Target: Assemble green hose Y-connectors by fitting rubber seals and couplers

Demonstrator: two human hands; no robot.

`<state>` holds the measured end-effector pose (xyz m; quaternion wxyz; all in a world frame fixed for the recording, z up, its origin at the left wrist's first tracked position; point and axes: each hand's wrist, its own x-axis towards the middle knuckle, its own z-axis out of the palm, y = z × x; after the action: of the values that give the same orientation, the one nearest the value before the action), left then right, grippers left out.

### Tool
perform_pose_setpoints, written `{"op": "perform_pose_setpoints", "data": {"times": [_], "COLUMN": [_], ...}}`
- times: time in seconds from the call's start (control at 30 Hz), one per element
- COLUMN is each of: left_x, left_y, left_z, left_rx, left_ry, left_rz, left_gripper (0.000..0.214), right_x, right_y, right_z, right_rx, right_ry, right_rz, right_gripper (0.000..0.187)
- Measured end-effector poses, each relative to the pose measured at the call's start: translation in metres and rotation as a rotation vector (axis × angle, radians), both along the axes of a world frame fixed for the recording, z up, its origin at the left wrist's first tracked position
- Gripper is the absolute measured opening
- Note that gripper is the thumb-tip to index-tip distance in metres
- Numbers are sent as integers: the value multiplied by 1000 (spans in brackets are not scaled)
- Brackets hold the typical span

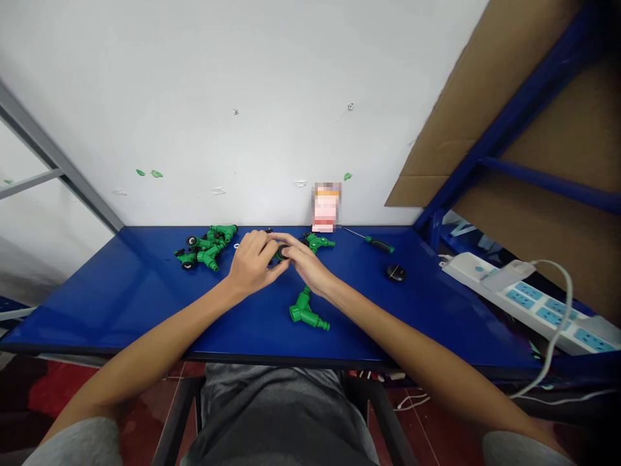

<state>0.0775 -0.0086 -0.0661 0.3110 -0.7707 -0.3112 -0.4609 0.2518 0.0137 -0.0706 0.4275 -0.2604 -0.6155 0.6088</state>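
My left hand (254, 260) and my right hand (305, 262) meet above the middle of the blue table, their fingers closed around a small green and black fitting (281, 252). Most of that fitting is hidden by the fingers. Below my right wrist a green Y-shaped hose connector (307, 310) lies on the table. Just behind my right hand are more green connector parts (319, 243) with black pieces. To the left of my left hand sits a pile of green Y-shaped connectors (208, 249), some with black ends.
A screwdriver (377, 243) with a green and black handle and a black computer mouse (396, 272) lie on the right of the blue table (145, 291). A blurred pink box (325, 208) leans against the wall. A white power strip (524, 298) stands at the right edge.
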Motion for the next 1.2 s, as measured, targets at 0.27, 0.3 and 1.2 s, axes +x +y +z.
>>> {"op": "perform_pose_setpoints", "data": {"times": [0.27, 0.3, 1.2], "left_x": [1, 2, -9], "left_y": [0, 0, 13], "left_z": [-7, -7, 0], "left_rx": [46, 49, -896], "left_ry": [45, 50, -729], "left_rz": [82, 78, -140], "left_gripper": [27, 27, 43], "right_x": [-3, -4, 21], "right_y": [-2, -3, 20], "right_z": [3, 3, 0], "right_rx": [23, 17, 450], "right_ry": [21, 25, -372], "right_rz": [45, 45, -15], "right_gripper": [37, 37, 51]}}
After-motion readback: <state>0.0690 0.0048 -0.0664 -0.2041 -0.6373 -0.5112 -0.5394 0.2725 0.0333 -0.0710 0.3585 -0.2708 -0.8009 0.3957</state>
